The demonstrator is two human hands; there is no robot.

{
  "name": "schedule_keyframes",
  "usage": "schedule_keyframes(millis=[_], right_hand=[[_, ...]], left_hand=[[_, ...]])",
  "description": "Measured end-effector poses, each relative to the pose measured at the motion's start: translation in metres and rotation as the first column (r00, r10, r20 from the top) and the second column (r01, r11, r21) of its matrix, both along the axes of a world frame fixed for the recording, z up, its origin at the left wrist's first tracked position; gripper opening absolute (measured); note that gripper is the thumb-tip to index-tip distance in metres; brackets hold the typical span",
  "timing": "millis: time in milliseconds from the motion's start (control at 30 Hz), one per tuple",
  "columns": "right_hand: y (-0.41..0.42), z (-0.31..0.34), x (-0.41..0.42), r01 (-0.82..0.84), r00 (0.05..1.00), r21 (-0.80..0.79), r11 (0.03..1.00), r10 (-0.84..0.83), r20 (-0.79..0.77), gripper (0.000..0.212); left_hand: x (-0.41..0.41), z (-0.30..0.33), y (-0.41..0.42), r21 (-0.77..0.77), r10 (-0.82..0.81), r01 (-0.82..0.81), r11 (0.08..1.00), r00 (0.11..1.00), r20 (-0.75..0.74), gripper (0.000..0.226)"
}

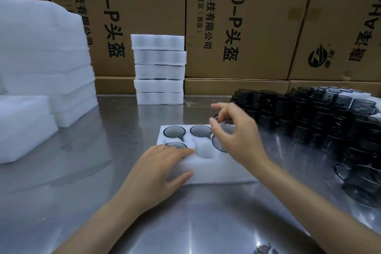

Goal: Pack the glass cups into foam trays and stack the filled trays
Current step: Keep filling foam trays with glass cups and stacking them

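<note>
A white foam tray (214, 168) lies on the steel table in front of me. Dark glass cups sit in several of its holes, such as the far-left one (174, 131); the near middle hole (204, 150) holds nothing. My left hand (156, 168) rests flat on the tray's near-left corner, thumb against its front wall. My right hand (235, 132) hovers over the tray's right end, fingers loosely spread above the cups there; I cannot tell whether it touches one. A stack of filled trays (159, 69) stands at the back.
Many loose dark glass cups (321, 121) crowd the table's right side. Piles of empty foam trays (41, 64) fill the left. Cardboard boxes (243, 22) wall off the back. Bare steel table (185, 222) lies nearest me.
</note>
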State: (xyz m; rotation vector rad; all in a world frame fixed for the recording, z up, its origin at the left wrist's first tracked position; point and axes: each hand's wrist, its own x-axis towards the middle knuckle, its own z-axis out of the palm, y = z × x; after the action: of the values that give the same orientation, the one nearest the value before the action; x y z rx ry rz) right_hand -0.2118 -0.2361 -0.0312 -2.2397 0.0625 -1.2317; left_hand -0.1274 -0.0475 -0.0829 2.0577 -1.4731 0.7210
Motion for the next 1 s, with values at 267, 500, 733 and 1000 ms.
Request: schedule_keyframes(millis=[267,500,733,1000], right_hand=[[0.007,-0.001,-0.007,-0.131,0.941,-0.130,0.983,0.082,-0.329,0.026],[0.005,-0.004,-0.008,-0.090,0.887,0.020,0.996,0.089,-0.454,0.039],[0.011,-0.013,-0.010,0.027,0.963,-0.171,0.985,-0.072,-0.259,0.038],[0.021,-0.019,-0.001,0.072,0.959,-0.276,0.958,-0.142,-0.243,0.040]], left_hand=[[-0.001,0.002,0.001,0.043,-0.001,0.003,0.999,0.999,-0.043,0.042],[-0.002,0.005,0.002,0.071,-0.006,0.010,0.997,0.999,-0.052,0.044],[-0.003,0.006,0.002,0.076,-0.010,0.015,0.997,0.998,-0.067,0.046],[-0.003,0.007,0.003,0.072,-0.024,0.029,0.997,0.997,-0.070,0.045]])
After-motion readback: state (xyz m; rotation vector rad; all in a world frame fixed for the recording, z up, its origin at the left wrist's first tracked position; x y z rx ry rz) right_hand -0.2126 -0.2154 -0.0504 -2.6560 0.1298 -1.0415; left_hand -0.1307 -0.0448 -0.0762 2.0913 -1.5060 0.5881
